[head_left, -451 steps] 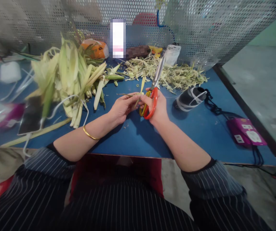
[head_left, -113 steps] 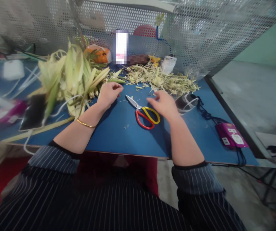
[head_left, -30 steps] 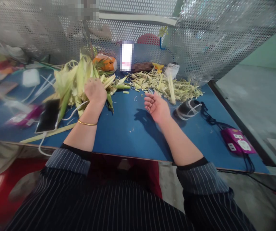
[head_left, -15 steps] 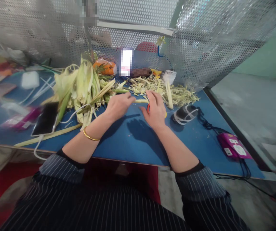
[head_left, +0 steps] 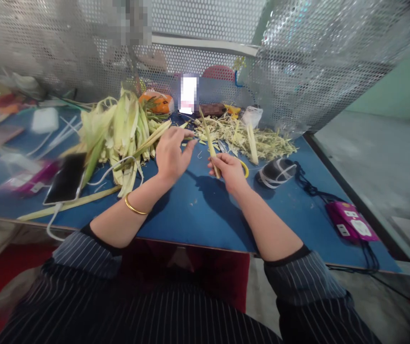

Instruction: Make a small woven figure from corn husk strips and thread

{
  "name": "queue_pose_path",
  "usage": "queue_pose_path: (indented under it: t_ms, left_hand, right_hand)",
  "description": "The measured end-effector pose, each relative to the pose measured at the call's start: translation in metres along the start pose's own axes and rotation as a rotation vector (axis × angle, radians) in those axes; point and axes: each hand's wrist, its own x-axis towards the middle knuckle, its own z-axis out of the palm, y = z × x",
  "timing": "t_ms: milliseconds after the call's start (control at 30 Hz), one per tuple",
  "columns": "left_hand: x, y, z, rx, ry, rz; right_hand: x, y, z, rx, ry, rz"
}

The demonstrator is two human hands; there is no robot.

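Observation:
Pinched in my right hand is a narrow, pale strip of corn husk, pointing up and slightly left. My left hand is held over the table with its thumb and fingers apart, and nothing shows between them. Just left of it lies a large bunch of corn husks. A pair of scissors with a yellow handle rests on the table, partly hidden behind my right hand. A small, thin hook-shaped piece lies between the hands.
Shredded husk scraps lie along the back right. A dark bundle wound with white cord and a magenta power strip sit at right. A phone with a white cable is at left. Perforated metal mesh stands behind the table.
My hands have moved apart. The husk strip was level between both hands; now only my right hand holds it, turned upright. My left hand has opened and shifted slightly left.

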Motion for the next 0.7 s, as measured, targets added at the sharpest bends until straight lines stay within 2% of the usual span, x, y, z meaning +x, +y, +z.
queue_pose_path:
  t_ms: [67, 133, 167, 233, 333, 433, 533, 600, 700]
  left_hand:
    - [-0.004, -0.004, 0.012, -0.252, -0.200, -0.185]
    - [-0.008, -0.009, 0.024, -0.547, -0.353, -0.431]
    - [-0.010, -0.010, 0.028, -0.684, -0.416, -0.524]
    - [-0.012, -0.011, 0.033, -0.875, -0.466, -0.610]
    - [-0.013, -0.012, 0.033, -0.916, -0.374, -0.622]
    - [-0.012, -0.013, 0.033, -0.861, -0.275, -0.675]
    - [-0.012, -0.012, 0.034, -0.798, -0.260, -0.702]
    - [-0.012, -0.011, 0.034, -0.757, -0.258, -0.675]
    - [-0.012, -0.010, 0.033, -0.734, -0.248, -0.636]
  right_hand:
    - [-0.002, -0.001, 0.002, 0.152, -0.064, 0.076]
    - [-0.005, -0.001, 0.005, 0.230, -0.115, 0.131]
    - [-0.006, 0.000, 0.006, 0.247, -0.133, 0.148]
    - [-0.007, 0.000, 0.008, 0.244, -0.160, 0.163]
    - [-0.008, -0.001, 0.008, 0.152, -0.162, 0.117]
    - [-0.009, -0.001, 0.008, -0.109, -0.084, -0.083]
    - [-0.010, 0.000, 0.008, -0.398, 0.009, -0.255]
    - [-0.009, 0.001, 0.007, -0.423, 0.016, -0.269]
    - [-0.008, 0.001, 0.007, -0.271, -0.047, -0.180]
